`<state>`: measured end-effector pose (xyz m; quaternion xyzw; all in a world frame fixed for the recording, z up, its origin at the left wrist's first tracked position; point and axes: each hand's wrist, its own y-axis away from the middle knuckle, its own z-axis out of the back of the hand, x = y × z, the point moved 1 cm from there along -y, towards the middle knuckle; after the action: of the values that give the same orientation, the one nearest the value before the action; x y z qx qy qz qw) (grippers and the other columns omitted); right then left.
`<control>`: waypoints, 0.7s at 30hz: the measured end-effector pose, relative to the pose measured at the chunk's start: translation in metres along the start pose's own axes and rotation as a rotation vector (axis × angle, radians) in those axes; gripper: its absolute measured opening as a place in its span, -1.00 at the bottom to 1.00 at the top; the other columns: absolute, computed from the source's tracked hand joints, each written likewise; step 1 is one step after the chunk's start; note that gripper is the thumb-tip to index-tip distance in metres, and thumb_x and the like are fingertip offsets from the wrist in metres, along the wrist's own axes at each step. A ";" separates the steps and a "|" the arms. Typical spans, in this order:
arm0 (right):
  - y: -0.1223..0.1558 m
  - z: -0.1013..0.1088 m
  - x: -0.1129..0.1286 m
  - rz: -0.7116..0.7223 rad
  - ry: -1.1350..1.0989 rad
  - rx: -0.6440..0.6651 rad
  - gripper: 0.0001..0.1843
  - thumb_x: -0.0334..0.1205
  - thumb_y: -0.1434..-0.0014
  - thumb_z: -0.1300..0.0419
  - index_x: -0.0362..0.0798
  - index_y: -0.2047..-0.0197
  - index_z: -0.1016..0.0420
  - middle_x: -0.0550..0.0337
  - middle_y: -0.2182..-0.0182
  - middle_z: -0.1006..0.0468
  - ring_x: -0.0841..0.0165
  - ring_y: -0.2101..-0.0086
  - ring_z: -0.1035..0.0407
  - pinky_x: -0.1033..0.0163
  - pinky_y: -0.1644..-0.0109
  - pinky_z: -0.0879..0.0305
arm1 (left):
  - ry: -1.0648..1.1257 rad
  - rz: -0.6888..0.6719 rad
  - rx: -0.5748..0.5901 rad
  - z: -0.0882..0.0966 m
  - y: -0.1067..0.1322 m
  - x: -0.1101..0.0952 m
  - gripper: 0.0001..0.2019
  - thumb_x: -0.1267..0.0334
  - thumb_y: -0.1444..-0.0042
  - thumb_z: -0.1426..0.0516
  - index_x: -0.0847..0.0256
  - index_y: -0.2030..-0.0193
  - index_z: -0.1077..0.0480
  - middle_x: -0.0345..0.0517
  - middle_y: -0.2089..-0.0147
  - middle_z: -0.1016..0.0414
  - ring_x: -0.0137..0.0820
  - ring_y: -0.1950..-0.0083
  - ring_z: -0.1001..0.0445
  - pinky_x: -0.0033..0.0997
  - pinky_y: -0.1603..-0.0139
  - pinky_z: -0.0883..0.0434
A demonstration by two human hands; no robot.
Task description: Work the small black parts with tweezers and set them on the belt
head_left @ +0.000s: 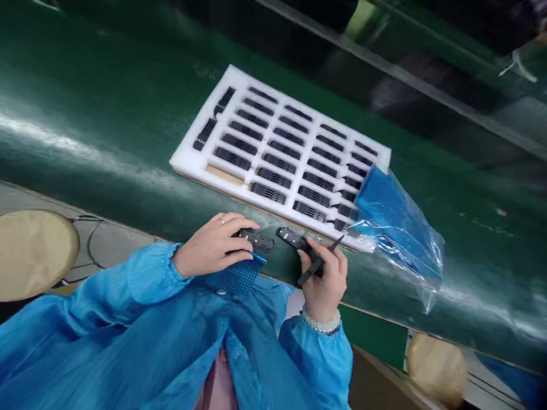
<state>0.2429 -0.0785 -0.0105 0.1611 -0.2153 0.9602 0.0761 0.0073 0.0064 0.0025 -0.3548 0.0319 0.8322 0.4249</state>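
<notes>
My left hand is closed about the left end of a small flat black electronic part; its thumb rests by a blue sheet covered in small dark dots. That sheet hangs over the bench edge against my blue smock. In my right hand are black tweezers, their tip pointing up and right. The thumb and forefinger of this hand also touch the right end of a second black part. Both parts are at the near edge of the bench, just below the white foam tray.
Rows of black parts fill the tray's slots; one front slot shows a tan bottom. A clear plastic bag with blue contents overlaps the tray's right end. The green bench runs across. Round stools stand at the near side.
</notes>
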 end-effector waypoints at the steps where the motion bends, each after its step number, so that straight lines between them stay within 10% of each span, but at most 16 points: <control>1: -0.001 0.000 0.000 0.032 -0.002 -0.011 -0.72 -0.14 -0.14 -0.23 0.00 0.07 -0.48 0.05 0.22 -0.57 0.23 0.13 -0.40 0.13 0.09 -0.37 | 0.022 -0.015 -0.016 0.002 0.001 -0.001 -0.81 0.22 -0.23 -0.09 0.17 0.32 -0.49 -0.02 -0.08 -0.38 -0.22 -0.08 -0.28 -0.18 -0.06 -0.23; 8: 0.005 0.012 0.023 -0.048 -0.342 -0.232 -0.69 -0.36 -0.20 -0.12 0.03 -0.03 -0.33 0.09 0.14 -0.57 0.24 0.13 -0.45 0.01 0.04 -0.35 | 0.249 0.114 -0.162 0.008 0.011 -0.008 -0.87 0.28 -0.18 -0.15 0.27 0.33 -0.48 -0.14 0.38 -0.48 -0.47 0.31 -0.40 -0.48 0.20 -0.33; 15: 0.009 0.003 0.065 -0.009 -0.629 0.185 -0.62 -0.33 -0.09 -0.26 0.04 0.02 -0.32 0.12 0.18 -0.55 0.30 0.18 -0.45 0.12 0.13 -0.38 | 0.333 0.313 -0.066 0.012 0.009 -0.007 -0.84 0.22 -0.15 -0.17 0.27 0.32 -0.51 -0.19 0.40 -0.49 -0.53 0.37 -0.45 -0.62 0.32 -0.32; 21: 0.004 -0.003 0.076 -0.155 -0.732 0.217 -0.75 -0.35 -0.12 -0.22 0.03 0.12 -0.32 0.29 0.40 -0.46 0.45 0.37 -0.42 0.30 0.24 -0.39 | 0.356 0.332 -0.027 0.014 0.011 -0.006 -0.81 0.17 -0.16 -0.16 0.24 0.22 -0.51 -0.18 0.34 -0.49 -0.50 0.32 -0.46 -0.59 0.25 -0.34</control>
<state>0.1695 -0.0750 0.0114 0.5161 -0.1127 0.8477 0.0493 -0.0062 0.0002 0.0144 -0.4915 0.1531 0.8153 0.2650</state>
